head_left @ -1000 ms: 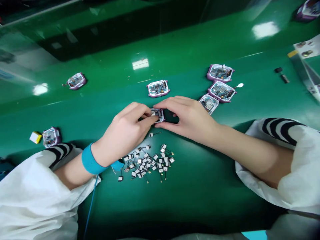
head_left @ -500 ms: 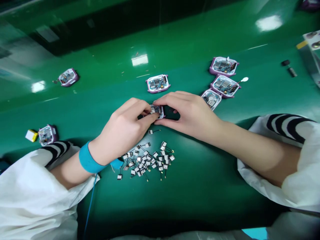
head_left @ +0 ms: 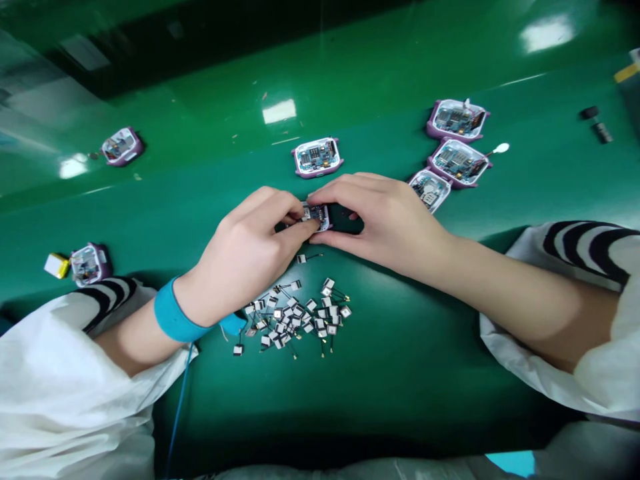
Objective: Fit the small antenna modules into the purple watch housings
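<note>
An open casing (head_left: 320, 212) with a circuit board inside is held between both hands, near the middle of the worktop (head_left: 400, 373). Its right end is clasped in the grip of the right hand (head_left: 393, 215). The board is touched by the thumb of the left hand (head_left: 250, 240); whether the casing is also grasped by that grip cannot be told. Small square parts (head_left: 288, 311) with leads are scattered nearer the body. Another casing (head_left: 318, 157) is set just beyond.
</note>
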`<state>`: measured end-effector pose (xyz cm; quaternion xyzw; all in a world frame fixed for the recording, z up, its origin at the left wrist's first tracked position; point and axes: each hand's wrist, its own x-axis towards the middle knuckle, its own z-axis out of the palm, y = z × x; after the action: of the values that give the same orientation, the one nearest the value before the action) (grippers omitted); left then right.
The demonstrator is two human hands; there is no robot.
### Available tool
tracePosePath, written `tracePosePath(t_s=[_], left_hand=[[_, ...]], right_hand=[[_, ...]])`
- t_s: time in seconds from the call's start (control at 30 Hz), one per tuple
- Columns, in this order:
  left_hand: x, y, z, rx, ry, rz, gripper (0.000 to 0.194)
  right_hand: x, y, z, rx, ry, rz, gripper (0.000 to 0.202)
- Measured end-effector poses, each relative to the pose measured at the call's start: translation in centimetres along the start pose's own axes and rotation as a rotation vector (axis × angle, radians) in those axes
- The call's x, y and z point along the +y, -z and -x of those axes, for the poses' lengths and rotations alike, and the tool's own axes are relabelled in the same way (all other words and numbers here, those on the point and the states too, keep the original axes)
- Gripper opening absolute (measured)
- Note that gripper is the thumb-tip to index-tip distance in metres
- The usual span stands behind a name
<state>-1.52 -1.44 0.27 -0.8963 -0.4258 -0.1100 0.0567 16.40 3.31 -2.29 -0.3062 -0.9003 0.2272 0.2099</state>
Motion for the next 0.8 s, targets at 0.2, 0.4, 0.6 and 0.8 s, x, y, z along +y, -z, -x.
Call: tracePosePath(t_s=[0.2,0.4,0.6,0.8], left_hand=[[0.0,0.0,-0.1,-0.025,0.026,0.027,0.022],[0.0,-0.1,0.1,0.002,-0.019,-0.039,0.021],[0.0,-0.4,0.3,-0.005,-0.015,0.010,0.021],[0.1,-0.4,0.3,-0.020,-0.011,-0.064,0.023]], right_hand=[[0.1,0.2,0.2,0.031,0.039,0.012,0.033],[0.1,1.1,0.9,0.169,0.034,-0.093,0.023],[-0.1,2.1,1.3,0.126,0.005,0.062,0.024],[-0.3,2.0,1.5,0.303,-0.009,-0.003,0.019]])
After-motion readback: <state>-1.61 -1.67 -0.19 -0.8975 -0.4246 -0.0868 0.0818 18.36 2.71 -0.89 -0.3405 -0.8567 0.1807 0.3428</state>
